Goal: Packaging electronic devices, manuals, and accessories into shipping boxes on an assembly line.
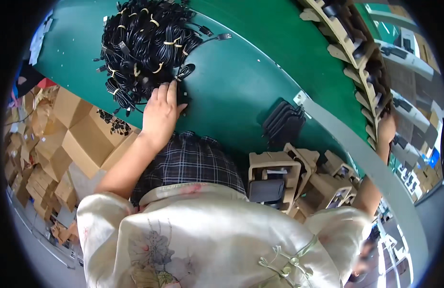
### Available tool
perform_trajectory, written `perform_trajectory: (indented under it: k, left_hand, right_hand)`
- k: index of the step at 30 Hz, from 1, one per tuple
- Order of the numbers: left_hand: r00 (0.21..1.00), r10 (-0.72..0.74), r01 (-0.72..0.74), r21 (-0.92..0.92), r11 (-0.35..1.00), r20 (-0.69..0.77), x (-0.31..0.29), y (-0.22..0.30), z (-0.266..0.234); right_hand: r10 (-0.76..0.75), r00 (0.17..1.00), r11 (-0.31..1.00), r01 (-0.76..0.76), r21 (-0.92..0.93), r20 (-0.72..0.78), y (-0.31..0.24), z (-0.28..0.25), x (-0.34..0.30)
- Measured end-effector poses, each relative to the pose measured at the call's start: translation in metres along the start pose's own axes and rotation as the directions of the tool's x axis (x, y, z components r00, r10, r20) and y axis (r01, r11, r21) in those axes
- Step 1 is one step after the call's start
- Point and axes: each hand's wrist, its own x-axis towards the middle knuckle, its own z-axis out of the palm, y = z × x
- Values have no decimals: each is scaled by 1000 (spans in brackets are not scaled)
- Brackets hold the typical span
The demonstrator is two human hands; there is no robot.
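My left hand (160, 108) lies at the near edge of a pile of black USB cables (145, 48), coiled and tied with pale bands. Its fingers are stretched out, with the thumb apart, and the fingertips touch the pile's edge beside a small coil (185, 72). Off to the far right, my right hand (387, 127) is at the near end of a row of brown moulded trays (361, 72) with dark items in them. Its fingers are mostly hidden there, so their grip does not show.
Several flat black pieces (283, 122) stand stacked on the green table (222, 91). More brown trays (275, 165), one with a black device, are close to my body. A grey metal rail (347, 129) curves past on the right. Open cardboard boxes (90, 139) stand at left.
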Motion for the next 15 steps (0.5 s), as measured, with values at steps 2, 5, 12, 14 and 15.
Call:
perform_trajectory:
  k: [2, 5, 12, 14, 15]
  left_hand:
    - [997, -69, 66, 75, 995, 39, 8, -2, 8]
    - [985, -121, 111, 89, 990, 121, 24, -3, 14]
    - [965, 252, -249, 54, 967, -74, 26, -8, 16]
    - [903, 382, -380, 49, 924, -198, 20, 2, 7]
    - [951, 292, -303, -129, 944, -100, 15, 8, 8]
  right_hand:
    - [59, 985, 998, -52, -47, 162, -34, -19, -25]
    - [-49, 882, 998, 65, -19, 469, -99, -88, -75]
    - [-124, 630, 949, -150, 277, 767, -198, -94, -163]
    - [-151, 616, 963, -86, 256, 773, -217, -82, -169]
    - [-128, 613, 983, -25, 180, 780, -225, -74, -170]
